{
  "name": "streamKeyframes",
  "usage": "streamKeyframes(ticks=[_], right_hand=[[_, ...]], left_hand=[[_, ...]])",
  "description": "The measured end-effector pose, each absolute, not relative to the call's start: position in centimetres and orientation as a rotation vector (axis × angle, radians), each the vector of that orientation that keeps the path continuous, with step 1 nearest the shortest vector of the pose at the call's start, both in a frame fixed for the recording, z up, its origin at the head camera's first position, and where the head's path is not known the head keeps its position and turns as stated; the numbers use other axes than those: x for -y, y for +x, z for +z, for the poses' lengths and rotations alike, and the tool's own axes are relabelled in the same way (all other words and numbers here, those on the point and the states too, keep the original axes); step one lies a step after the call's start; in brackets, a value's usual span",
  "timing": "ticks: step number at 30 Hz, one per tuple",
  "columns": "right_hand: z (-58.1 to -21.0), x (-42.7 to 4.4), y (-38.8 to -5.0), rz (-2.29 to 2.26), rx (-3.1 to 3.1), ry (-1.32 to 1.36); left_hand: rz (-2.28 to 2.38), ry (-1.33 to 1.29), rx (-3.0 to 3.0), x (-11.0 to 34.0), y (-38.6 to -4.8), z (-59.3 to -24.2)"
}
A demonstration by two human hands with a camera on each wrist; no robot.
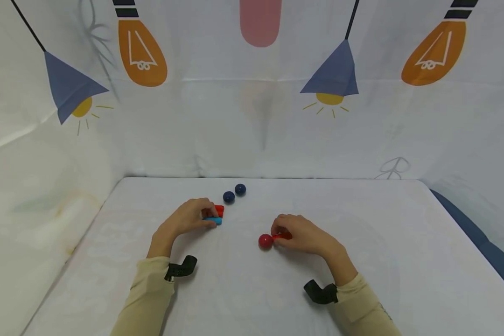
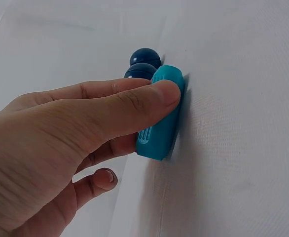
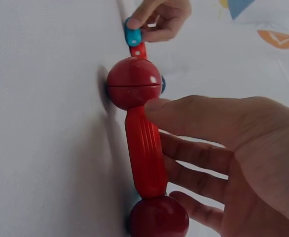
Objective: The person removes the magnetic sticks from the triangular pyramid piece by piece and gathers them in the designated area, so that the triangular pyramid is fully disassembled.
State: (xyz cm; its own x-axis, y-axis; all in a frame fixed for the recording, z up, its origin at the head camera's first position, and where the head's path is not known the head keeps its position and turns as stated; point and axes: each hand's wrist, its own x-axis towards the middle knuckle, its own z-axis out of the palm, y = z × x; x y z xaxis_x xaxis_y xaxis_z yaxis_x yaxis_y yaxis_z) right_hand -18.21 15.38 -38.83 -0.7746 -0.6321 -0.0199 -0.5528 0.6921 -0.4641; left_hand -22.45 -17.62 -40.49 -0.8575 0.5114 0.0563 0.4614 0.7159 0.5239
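My left hand (image 1: 186, 215) pinches a light blue ribbed rod (image 2: 166, 121) between thumb and fingers, low over the table. Close beside it is a red rod (image 1: 220, 211), partly covered by the fingers in the head view. Two dark navy balls (image 1: 228, 197) lie just beyond. My right hand (image 1: 304, 235) holds a red ribbed rod (image 3: 147, 155), its thumb near one end and its fingers behind. A glossy red ball (image 3: 133, 74) meets that end, and a second red ball (image 3: 159, 217) meets the other. In the head view the hand hides the second ball.
The white table (image 1: 235, 289) carries these pieces near its middle. Behind it hangs a white cloth (image 1: 218, 121) printed with lamps and bulbs. Each forearm wears a black wrist camera, the left one (image 1: 182, 267) and the right one (image 1: 320, 293).
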Motion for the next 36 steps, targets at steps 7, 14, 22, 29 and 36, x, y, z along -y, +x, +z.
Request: streamKeyframes(ticks=[7, 14, 22, 29, 36], right_hand=[[-39.2, -15.2, -18.2, -0.618, -2.745, -0.954], [-39.6, -15.0, -18.3, -0.609, -2.769, -1.009], [-39.9, -14.7, -18.4, -0.597, -2.806, -1.014], [-40.1, -14.3, -18.3, -0.585, -2.834, -0.991], [-40.1, -13.9, -18.1, -0.6, -2.867, -1.011]], left_hand=[[0.846, 0.785, -2.848, 17.6, -22.5, -40.7], [0.866, 0.846, -2.855, 17.8, -22.6, -41.0], [0.828, 0.843, -2.859, 16.2, -22.0, -39.9], [0.766, 0.975, -2.801, 11.3, -20.7, -40.1], [0.65, 1.004, -2.823, 7.4, -19.2, -40.6]])
